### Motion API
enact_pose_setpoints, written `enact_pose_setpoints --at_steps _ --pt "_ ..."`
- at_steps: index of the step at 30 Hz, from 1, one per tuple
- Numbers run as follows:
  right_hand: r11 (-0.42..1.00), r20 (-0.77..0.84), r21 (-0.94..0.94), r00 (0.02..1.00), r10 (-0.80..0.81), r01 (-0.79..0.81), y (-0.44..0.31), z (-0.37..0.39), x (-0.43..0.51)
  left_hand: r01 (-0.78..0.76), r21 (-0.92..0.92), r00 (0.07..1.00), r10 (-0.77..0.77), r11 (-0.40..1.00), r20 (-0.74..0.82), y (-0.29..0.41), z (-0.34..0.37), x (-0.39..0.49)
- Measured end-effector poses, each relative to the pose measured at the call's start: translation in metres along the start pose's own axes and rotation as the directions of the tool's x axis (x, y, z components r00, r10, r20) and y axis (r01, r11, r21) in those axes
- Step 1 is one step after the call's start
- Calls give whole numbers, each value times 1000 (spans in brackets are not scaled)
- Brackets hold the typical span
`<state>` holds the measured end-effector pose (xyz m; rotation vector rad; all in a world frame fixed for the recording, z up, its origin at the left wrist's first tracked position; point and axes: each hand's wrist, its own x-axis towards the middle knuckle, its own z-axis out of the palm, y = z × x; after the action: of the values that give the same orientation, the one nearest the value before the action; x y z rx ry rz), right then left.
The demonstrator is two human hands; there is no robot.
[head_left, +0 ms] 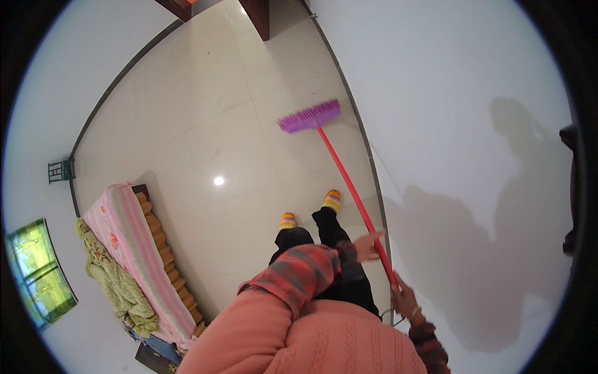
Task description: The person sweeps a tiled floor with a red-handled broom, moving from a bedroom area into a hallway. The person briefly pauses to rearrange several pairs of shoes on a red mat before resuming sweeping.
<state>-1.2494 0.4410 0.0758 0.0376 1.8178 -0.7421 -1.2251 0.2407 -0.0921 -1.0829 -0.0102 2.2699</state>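
Note:
A broom with a purple head [310, 117] and a long red handle [345, 177] slants across the view to my right. The bristles point away from me, near the wall, and look slightly blurred. My left hand [368, 247] reaches across my body and grips the handle partway up. Lower down, my right hand [404, 299] is closed around the handle near its end, close to the right wall. Beneath the broom lies a glossy beige tiled floor [233, 154]. A few small dark specks lie on the tiles farther ahead.
The white wall [444, 117] with a dark baseboard [348, 89] runs close along my right. At left stands a bed [140, 243] with a green blanket [117, 276]. A small dark green stool [60, 171] is by the left wall. A brown wooden door [258, 16] juts in ahead.

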Motion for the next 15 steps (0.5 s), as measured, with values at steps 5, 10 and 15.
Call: enact_pose_setpoints --at_steps 5,10,15 --pt "969 -21 154 980 198 -192 33 -10 -38 339 95 927 -315 936 -203 -37 33 18" --pt "967 17 105 973 231 -232 4 -25 3 219 19 943 -207 976 -260 6 43 22" --pt "993 19 -38 993 114 -113 -66 -50 95 -139 13 987 140 990 -81 81 41 35"
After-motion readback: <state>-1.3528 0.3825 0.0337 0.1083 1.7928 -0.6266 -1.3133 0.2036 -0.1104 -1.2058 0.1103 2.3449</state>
